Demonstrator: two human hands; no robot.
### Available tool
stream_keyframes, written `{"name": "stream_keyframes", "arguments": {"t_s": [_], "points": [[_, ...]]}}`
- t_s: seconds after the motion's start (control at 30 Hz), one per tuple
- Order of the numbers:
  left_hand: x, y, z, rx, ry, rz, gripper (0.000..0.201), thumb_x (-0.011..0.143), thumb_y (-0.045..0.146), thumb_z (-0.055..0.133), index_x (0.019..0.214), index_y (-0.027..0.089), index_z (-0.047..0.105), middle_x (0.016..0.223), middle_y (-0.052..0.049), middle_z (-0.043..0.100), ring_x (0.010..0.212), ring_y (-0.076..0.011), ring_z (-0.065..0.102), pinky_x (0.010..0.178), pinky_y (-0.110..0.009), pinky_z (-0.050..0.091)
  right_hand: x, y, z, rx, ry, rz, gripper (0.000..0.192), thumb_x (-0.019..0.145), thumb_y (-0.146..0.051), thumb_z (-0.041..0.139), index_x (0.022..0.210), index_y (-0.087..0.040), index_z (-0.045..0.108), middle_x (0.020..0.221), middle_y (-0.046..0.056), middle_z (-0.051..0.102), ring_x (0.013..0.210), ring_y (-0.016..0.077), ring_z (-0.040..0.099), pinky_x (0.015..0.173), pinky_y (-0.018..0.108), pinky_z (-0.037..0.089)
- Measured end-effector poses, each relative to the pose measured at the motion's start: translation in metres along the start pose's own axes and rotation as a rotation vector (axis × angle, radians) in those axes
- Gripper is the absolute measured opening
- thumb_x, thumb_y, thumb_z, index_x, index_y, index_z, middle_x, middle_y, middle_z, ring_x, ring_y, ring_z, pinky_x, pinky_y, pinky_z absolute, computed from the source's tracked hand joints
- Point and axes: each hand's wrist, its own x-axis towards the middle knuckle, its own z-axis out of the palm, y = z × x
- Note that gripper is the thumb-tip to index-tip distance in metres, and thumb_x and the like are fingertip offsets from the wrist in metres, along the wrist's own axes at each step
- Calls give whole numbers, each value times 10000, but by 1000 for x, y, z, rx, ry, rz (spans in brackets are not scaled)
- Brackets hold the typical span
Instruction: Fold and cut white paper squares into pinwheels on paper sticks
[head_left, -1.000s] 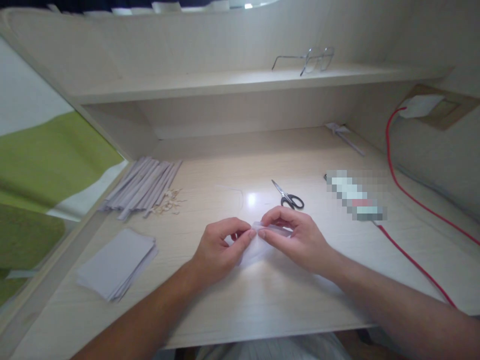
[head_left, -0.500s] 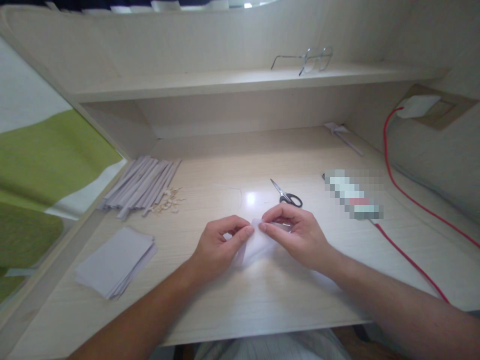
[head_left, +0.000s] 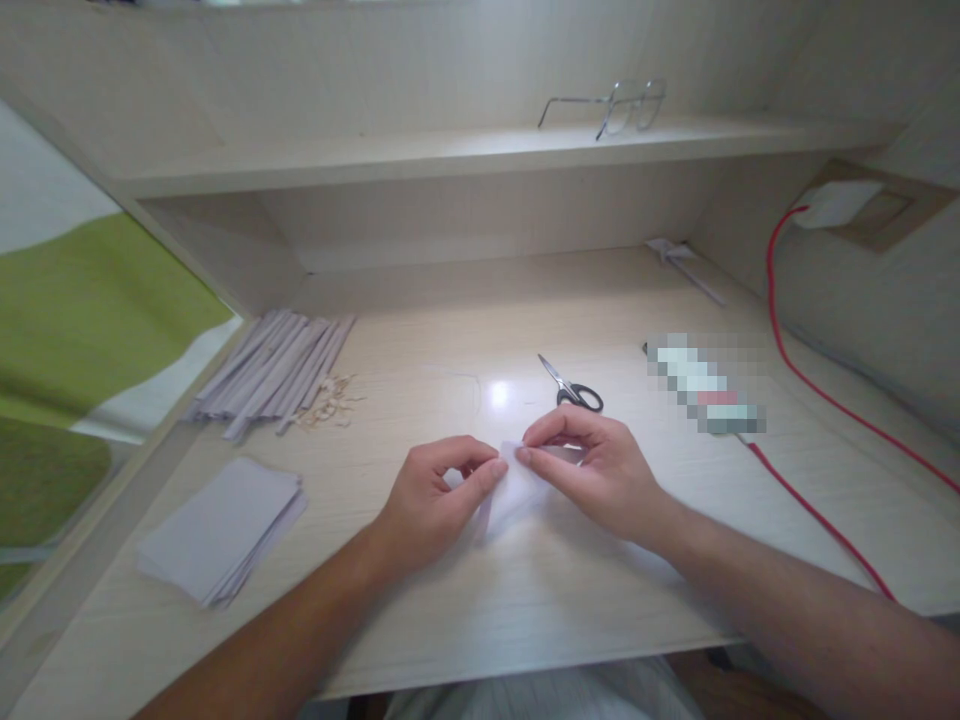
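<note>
At desk (head_left: 525, 600) center, left hand (head_left: 431, 500) & right hand (head_left: 596, 475) pinch a white paper sheet (head_left: 517, 490), fingertips nearly touching; scissors (head_left: 574, 388) at 12 o'clock, paper stack (head_left: 221, 525) at 9.

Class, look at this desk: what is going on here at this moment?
A person pinches a small white sheet of paper between both hands, the left hand and right hand meeting at its upper edge over the pale wooden desk. Black-handled scissors lie just behind. A stack of white paper sheets and a bundle of rolled paper sticks sit to the left.
</note>
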Motion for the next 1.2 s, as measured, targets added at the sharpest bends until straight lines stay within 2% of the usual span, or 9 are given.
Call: {"name": "stream_keyframes", "arguments": {"t_s": [0.57,1.07,1.2], "points": [[-2,-1,-1,68,14,44,166,913,250,657,801,163,745,734,-20,726,686,-134,643,648,-233,493,-1,-2,0,-50,-50,-43,26,856,-170,748,847,-190,734,800,11,742,742,167,688,668,285,520],[-2,-2,1,25,16,67,161,922,269,681,810,174,749,736,-18,725,686,-133,643,643,-234,498,-2,-5,0,-44,-62,-75,34,849,-149,733,857,-181,723,795,14,733,732,163,681,666,283,521],[-2,-3,0,27,72,105,144,920,249,687,812,177,747,738,-10,724,686,-125,639,660,-231,500,0,-7,-2,-42,-51,-61,34,860,-190,749,883,-191,724,821,11,739,757,162,681,689,275,524]]}}
